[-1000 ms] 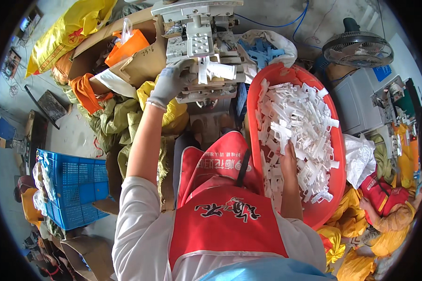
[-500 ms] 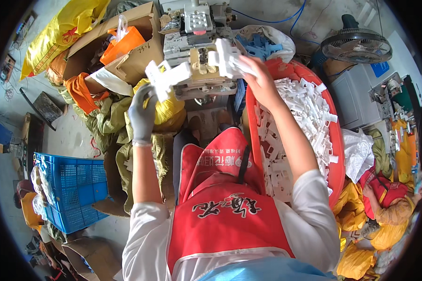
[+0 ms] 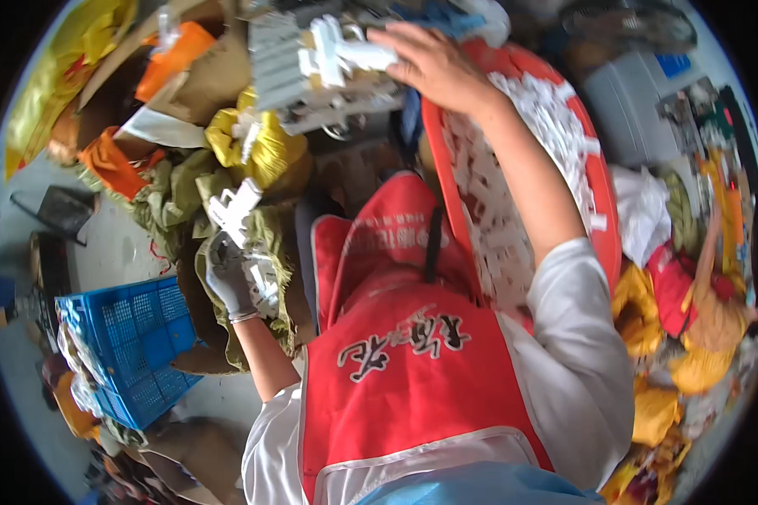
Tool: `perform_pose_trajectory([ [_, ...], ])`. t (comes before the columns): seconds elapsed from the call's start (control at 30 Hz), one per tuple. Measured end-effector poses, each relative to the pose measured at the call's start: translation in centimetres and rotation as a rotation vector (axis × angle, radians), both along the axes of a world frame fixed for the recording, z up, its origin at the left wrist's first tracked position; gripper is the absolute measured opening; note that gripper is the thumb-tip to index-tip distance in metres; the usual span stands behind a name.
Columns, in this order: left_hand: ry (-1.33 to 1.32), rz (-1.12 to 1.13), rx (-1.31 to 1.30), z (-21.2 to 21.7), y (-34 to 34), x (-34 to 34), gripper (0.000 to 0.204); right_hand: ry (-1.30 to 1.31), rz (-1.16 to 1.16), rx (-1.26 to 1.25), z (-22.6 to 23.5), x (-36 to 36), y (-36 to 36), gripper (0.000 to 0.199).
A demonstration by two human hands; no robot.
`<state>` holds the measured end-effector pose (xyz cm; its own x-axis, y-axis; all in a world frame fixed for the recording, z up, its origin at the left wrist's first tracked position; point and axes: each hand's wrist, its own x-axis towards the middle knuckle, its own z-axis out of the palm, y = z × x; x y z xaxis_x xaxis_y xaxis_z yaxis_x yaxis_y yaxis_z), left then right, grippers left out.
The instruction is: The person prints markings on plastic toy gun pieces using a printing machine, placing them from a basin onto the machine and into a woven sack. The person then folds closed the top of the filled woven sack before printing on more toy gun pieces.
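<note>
My left hand (image 3: 230,282), in a grey glove, is closed on a white branched plastic part (image 3: 236,210). It is above the open mouth of a green woven sack (image 3: 280,324), where some white pieces show. My bare right hand (image 3: 442,71) pinches the end of a second white plastic part (image 3: 338,52) between thumb and fingers. That part is over the metal machine (image 3: 282,71) in front of me; whether it touches the machine I cannot tell. Motion blurs the picture somewhat.
A big red tub (image 3: 602,181) of white plastic parts stands at my right. On the left are a blue crate (image 3: 147,337), a cardboard box (image 3: 206,71) and a yellow bag (image 3: 261,147). A fan (image 3: 632,25) stands far right. Another person (image 3: 712,311) is at the right edge.
My left hand has moved down and back from the machine to the sack with its white part. My right hand has shifted up and left with its part. The view has tilted slightly.
</note>
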<state>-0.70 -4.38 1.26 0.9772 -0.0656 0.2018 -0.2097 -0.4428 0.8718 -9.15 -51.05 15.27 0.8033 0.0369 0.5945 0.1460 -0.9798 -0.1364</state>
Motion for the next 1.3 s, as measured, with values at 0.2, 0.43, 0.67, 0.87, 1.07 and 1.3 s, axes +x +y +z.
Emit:
perform_pose_trajectory([
  [0.2,0.071,0.094,0.221,-3.6,6.1,-1.7,0.03,0.201,-0.309,0.494,-12.3,-14.2,-3.9,0.032],
  [0.43,0.186,0.119,0.476,-5.8,9.8,-1.6,0.036,1.041,-0.568,0.585,-27.9,-28.6,0.9,0.047],
  [0.67,0.032,-0.269,0.435,-4.8,2.6,-2.3,0.028,0.849,-0.594,0.701,-32.1,-29.3,3.0,0.068],
  [0.87,0.037,-0.29,0.502,-4.5,1.4,-2.1,0.027,0.514,-0.588,1.161,-37.3,-27.8,2.0,0.053],
  [1.07,0.013,-0.297,0.458,-4.3,0.8,-2.0,0.026,0.201,-0.692,0.966,-38.4,-26.6,3.6,0.048],
  [1.3,-0.12,-0.286,0.321,0.8,-2.6,-0.4,0.023,0.14,-0.626,1.698,-31.3,-28.5,1.5,0.038],
])
